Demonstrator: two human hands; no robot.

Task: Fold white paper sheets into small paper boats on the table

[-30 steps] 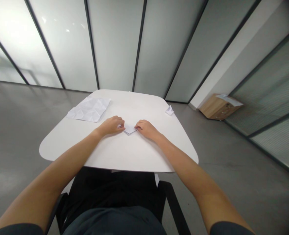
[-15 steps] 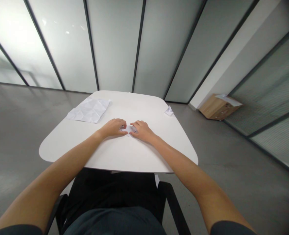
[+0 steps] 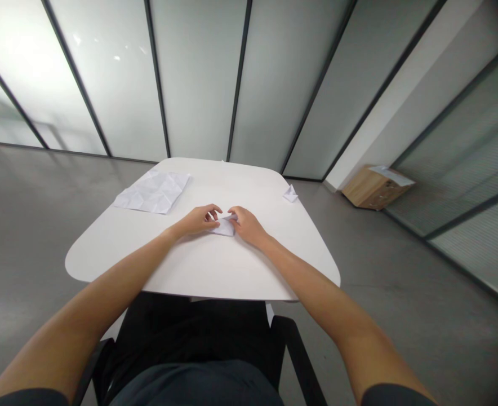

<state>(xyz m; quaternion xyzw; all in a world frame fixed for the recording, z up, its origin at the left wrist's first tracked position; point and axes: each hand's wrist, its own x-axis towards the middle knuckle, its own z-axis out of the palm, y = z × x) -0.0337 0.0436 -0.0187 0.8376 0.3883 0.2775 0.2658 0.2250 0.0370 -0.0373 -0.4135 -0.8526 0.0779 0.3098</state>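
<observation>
Left hand (image 3: pixel 198 220): grip pinched, thumb and fingertips closed on the left edge of the small folded paper (image 3: pixel 225 226). Right hand (image 3: pixel 247 224): fingers together over the paper's right corner; pinching or only pressing, cannot tell. Paper lies mid-table (image 3: pixel 215 270), between both hands, touching each. Already folded down small, layered; final shape unreadable, folding looks unfinished. Creased sheet (image 3: pixel 154 192) flat at far left, apart. Small folded piece (image 3: pixel 291 193) by the far right edge, looks finished. Wooden cabinet (image 3: pixel 373 187) on the floor beyond.
</observation>
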